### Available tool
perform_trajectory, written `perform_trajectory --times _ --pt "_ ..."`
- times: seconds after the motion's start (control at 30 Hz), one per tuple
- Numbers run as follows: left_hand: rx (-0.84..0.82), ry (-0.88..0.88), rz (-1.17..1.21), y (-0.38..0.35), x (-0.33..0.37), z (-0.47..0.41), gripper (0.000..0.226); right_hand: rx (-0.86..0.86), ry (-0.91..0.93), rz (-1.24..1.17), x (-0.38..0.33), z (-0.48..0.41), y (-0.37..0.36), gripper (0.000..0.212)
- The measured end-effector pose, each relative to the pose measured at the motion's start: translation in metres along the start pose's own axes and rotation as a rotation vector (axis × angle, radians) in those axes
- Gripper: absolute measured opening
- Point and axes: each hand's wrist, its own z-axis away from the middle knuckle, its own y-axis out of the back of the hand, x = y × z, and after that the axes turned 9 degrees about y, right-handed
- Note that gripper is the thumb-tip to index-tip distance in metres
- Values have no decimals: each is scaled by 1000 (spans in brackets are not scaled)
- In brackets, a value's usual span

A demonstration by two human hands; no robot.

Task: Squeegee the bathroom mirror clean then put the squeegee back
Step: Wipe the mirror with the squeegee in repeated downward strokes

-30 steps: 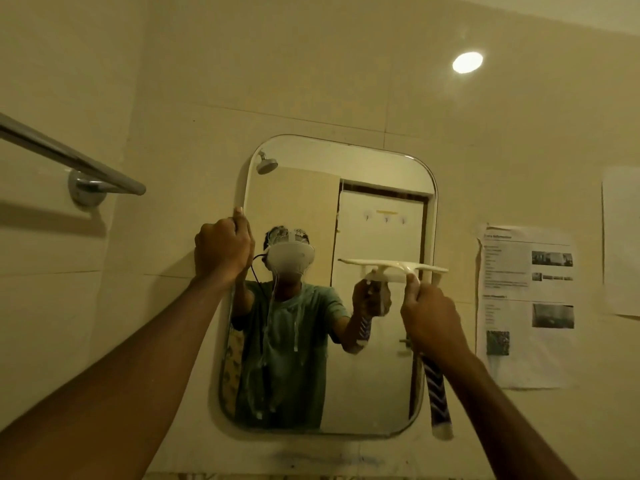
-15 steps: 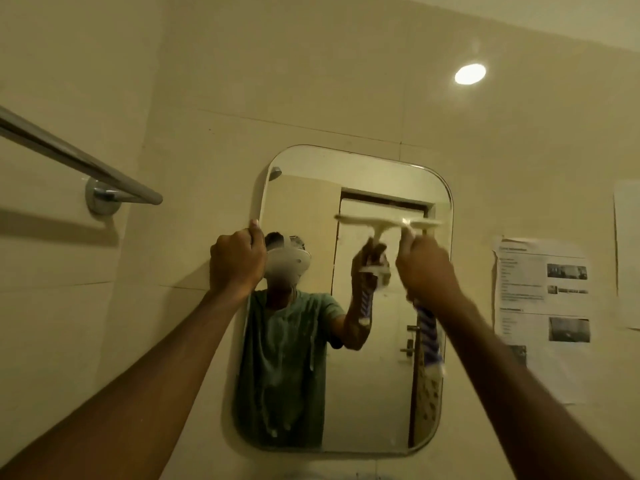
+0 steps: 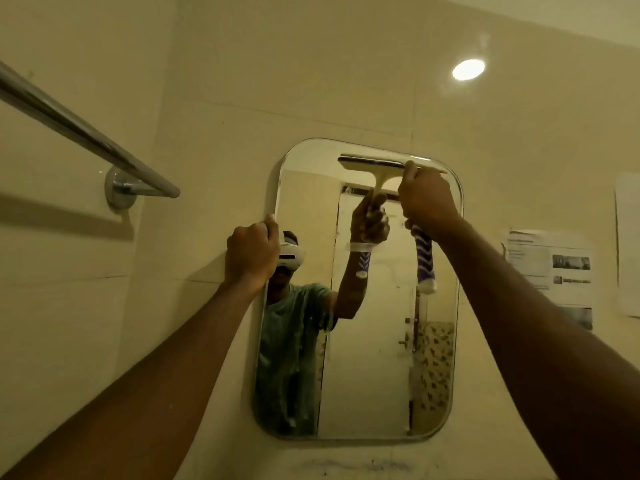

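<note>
We are wiping: our right grip (image 3: 427,199) is curling tight round the squeegee (image 3: 374,165) at the top of the mirror (image 3: 367,375). Our left grip (image 3: 251,254) is holding its left edge. Next, we think, comes a steady pull down.

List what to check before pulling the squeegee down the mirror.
1. Blade at top edge of mirror: ok.
2. Right hand grips squeegee by its handle: ok.
3. Left hand holds the mirror's left edge: ok.
4. Blade flush against glass: cannot tell.
5. Glass below free of drips: not ok, streaks lower left.
</note>
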Motion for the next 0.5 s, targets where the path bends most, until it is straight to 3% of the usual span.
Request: perform_trajectory --times 0.3,0.4,0.5 --pt "12 9 42 -1 0 1 57 -77 -54 31 55 141 -34 45" --pt "-13 11 59 3 1 3 57 -121 -101 17 62 145 -24 44" --pt "-17 24 64 5 0 6 56 -30 -130 -36 64 106 1 47"
